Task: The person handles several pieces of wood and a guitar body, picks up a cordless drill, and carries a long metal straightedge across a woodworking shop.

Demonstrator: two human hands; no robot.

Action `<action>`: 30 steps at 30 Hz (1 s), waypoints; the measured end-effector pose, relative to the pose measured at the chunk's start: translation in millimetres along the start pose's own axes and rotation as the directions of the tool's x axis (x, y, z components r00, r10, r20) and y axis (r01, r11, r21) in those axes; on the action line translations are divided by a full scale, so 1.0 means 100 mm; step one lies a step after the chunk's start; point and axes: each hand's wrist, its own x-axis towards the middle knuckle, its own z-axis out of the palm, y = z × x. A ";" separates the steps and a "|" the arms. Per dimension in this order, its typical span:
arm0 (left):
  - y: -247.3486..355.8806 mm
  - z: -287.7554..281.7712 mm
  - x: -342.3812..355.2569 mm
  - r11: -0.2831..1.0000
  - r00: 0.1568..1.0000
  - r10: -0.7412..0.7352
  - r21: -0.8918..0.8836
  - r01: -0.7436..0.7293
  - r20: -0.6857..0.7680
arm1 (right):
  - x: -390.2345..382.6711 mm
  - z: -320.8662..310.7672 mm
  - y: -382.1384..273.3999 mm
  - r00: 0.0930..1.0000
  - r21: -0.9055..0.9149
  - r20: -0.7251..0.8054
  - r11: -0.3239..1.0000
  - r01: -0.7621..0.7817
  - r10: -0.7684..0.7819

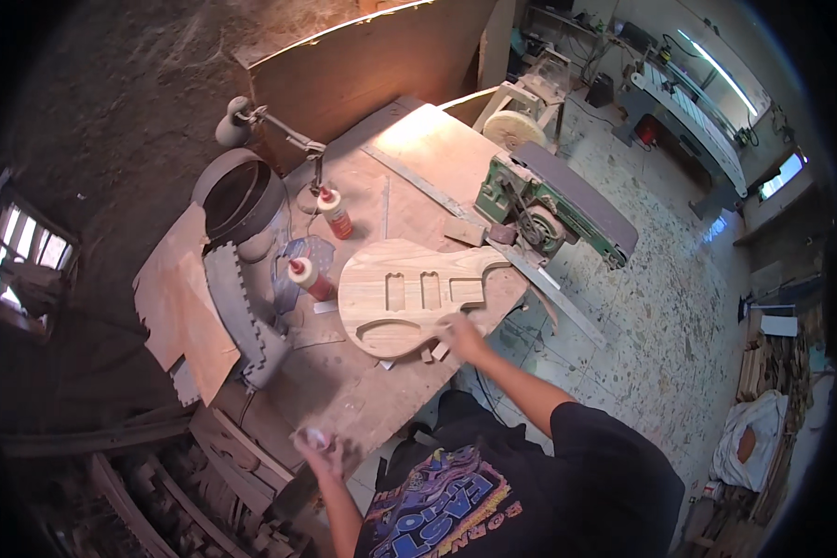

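A pale wooden guitar body (409, 307) with carved cavities lies flat on the dusty workbench (344, 391). My right hand (465, 337), blurred, is at its lower right edge; whether it grips the body is unclear. Small wood blocks (440, 351) lie just below that hand. At the bench's near left corner, my left hand (321, 451) holds a small pinkish object that I cannot make out. Two glue bottles with red caps, one upper (337, 214) and one lower (312, 279), stand left of the body.
A green belt sander (586, 209), a long metal straightedge (549, 298) and a desk lamp (279, 126) surround the work. Curved forms and plywood offcuts (186, 316) crowd the left side. Wood scraps (744, 391) line the right wall; more (149, 484) sit low at left.
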 end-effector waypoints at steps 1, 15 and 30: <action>0.06 -0.05 -0.01 0.996 0.998 -0.012 -0.089 0.006 -0.068 | 0.12 -0.20 0.36 0.994 -0.100 -0.110 0.995 0.005 -0.016; -0.87 0.59 0.14 0.849 0.914 0.294 0.516 -0.117 -0.278 | 0.50 -2.14 1.91 0.928 -0.651 -0.101 0.681 -0.334 0.359; -1.38 1.29 0.48 -0.061 0.823 0.558 0.994 -0.092 0.110 | 0.43 -2.60 0.84 0.745 0.265 0.479 0.733 -0.627 0.465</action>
